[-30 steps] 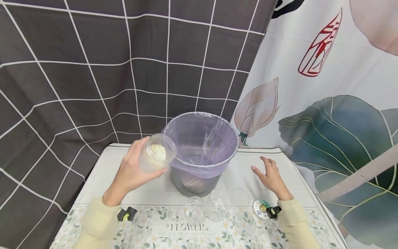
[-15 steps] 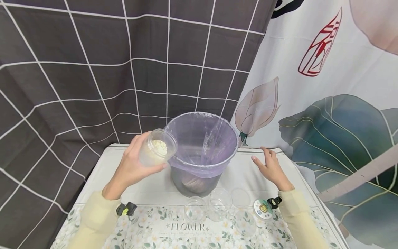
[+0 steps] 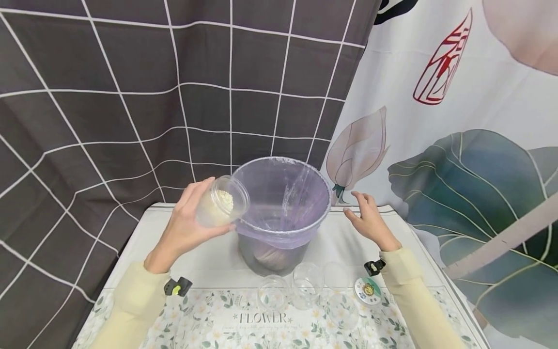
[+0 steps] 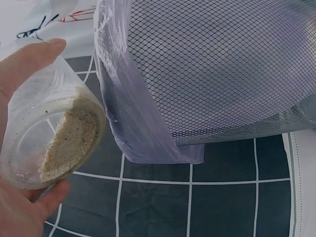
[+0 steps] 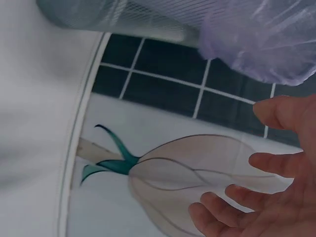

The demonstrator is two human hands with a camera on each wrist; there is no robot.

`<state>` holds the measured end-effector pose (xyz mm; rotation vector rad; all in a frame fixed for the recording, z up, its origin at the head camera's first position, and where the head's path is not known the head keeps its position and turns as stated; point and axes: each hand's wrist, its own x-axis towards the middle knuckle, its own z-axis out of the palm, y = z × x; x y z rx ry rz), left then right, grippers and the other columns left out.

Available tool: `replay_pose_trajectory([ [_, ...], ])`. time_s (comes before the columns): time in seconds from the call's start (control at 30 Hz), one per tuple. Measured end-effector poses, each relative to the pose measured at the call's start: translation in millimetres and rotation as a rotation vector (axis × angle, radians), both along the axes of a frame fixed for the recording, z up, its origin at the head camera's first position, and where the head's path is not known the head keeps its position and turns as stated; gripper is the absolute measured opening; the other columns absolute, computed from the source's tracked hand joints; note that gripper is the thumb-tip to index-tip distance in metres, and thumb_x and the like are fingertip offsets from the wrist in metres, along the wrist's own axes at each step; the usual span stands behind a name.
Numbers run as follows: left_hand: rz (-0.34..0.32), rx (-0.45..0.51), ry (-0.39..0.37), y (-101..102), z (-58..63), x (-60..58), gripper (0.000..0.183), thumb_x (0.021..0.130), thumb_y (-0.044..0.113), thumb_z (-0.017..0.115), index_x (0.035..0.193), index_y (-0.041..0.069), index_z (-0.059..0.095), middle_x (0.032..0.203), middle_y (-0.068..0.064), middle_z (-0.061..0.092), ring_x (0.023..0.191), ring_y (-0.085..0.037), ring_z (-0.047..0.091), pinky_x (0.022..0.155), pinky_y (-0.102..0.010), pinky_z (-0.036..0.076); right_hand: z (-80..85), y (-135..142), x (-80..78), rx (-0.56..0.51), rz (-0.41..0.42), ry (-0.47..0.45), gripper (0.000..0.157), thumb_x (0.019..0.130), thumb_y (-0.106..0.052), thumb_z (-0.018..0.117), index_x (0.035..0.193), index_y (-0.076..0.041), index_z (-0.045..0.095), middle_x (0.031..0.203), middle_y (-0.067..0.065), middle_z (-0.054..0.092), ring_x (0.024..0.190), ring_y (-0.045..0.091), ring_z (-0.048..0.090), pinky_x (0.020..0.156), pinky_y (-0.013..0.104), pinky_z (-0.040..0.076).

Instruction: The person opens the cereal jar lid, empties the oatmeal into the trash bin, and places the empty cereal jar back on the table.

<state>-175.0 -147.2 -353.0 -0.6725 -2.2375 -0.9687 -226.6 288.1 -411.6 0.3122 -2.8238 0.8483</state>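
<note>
My left hand grips a clear plastic jar and tilts it toward the wastebasket, its mouth overlapping the left rim in the head view. Pale grains lie slanted inside the jar, banked to one side. The mesh wastebasket is lined with a thin purple bag folded over its rim. To the right of the basket, my right hand hovers with relaxed fingers and holds nothing; in the right wrist view its fingers point toward the printed curtain.
In front of the basket stand clear containers and thin transparent discs. A round printed lid lies to their right. The white table carries a floral mat, and a dark grid curtain hangs behind.
The left hand and jar have risen slightly, and the jar's mouth reaches a little further over the basket rim. The right hand has shifted up and left, nearer the basket.
</note>
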Motion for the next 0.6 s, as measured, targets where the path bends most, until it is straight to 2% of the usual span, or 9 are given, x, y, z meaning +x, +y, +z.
replay_pose_trajectory([
  [0.23,0.022,-0.001,-0.005,1,4.5,-2.2,0.101,0.047,0.036,0.088,0.135,0.016,0.044,0.125,-0.003,0.051,0.112,-0.02,0.046,0.088,-0.043,0.043,14.5,-10,-7.6,-0.013,0.063,0.058,0.051,0.092,-0.015,0.05,0.134,0.007,0.031,0.132,0.036,0.027,0.124,0.048,0.027,0.096,0.062,0.028],
  [0.6,0.033,-0.014,0.068,3,10.4,-10.2,0.1,0.045,0.035,0.088,0.134,0.015,0.047,0.121,-0.007,0.052,0.107,-0.024,0.046,0.085,-0.041,0.042,29.1,-18,-17.9,0.001,0.084,0.07,0.05,0.096,-0.021,0.044,0.136,0.005,0.032,0.131,0.033,0.03,0.123,0.046,0.03,0.099,0.059,0.028],
])
